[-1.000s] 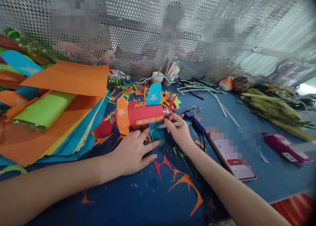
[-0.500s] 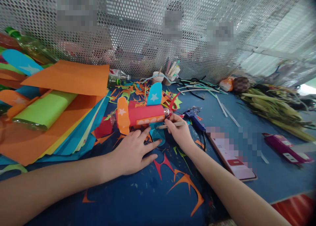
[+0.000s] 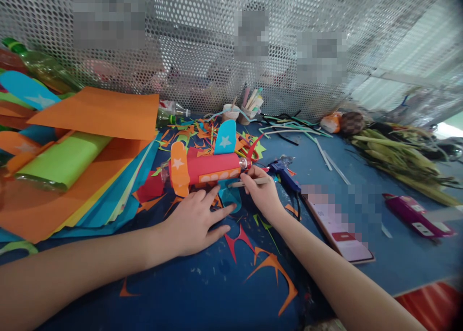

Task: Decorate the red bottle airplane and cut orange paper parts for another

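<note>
A paper plane (image 3: 206,167) built on a bottle lies on the blue table (image 3: 224,283), with a red body, an orange star wing and an upright blue star wing. My left hand (image 3: 193,222) rests flat with fingers spread, its fingertips touching the plane's near side and a blue paper wing piece (image 3: 228,197) beneath it. My right hand (image 3: 262,191) is closed on a thin wooden stick (image 3: 253,181), whose tip points left at the joint between plane and blue piece.
Stacked orange, blue and green paper sheets (image 3: 90,128) fill the left. Paper scraps (image 3: 267,268) litter the table. A blue glue gun (image 3: 284,172) lies right of my right hand. Cups with sticks (image 3: 240,112) stand at the perforated metal screen. Green stalks (image 3: 401,160) lie far right.
</note>
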`<state>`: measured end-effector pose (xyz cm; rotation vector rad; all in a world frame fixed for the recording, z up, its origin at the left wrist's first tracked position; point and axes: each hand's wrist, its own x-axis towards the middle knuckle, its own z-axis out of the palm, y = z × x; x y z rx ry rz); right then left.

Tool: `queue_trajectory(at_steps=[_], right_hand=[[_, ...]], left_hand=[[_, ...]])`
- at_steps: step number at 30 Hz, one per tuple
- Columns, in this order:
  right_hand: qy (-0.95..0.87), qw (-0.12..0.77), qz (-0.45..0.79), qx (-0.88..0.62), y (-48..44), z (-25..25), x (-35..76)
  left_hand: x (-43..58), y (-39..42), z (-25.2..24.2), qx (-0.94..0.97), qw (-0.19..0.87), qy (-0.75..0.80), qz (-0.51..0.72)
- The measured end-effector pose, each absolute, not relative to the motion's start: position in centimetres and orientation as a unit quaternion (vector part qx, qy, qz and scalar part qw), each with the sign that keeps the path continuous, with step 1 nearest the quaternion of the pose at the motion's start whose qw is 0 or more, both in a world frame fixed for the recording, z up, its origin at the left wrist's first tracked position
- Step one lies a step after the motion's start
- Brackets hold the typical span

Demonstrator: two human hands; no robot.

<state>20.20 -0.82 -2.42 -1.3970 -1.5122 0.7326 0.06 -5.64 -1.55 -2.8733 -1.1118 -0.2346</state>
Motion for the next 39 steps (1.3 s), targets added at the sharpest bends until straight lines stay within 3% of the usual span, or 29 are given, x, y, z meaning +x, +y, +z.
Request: queue_trajectory(at_steps=[39], right_hand=[[-0.608, 0.461, 0.304, -0.570, -0.85, -2.36, 20.11]], left_hand=[[0.10, -5.62, -1.51, -0.930, 0.020, -0.359, -0.074]])
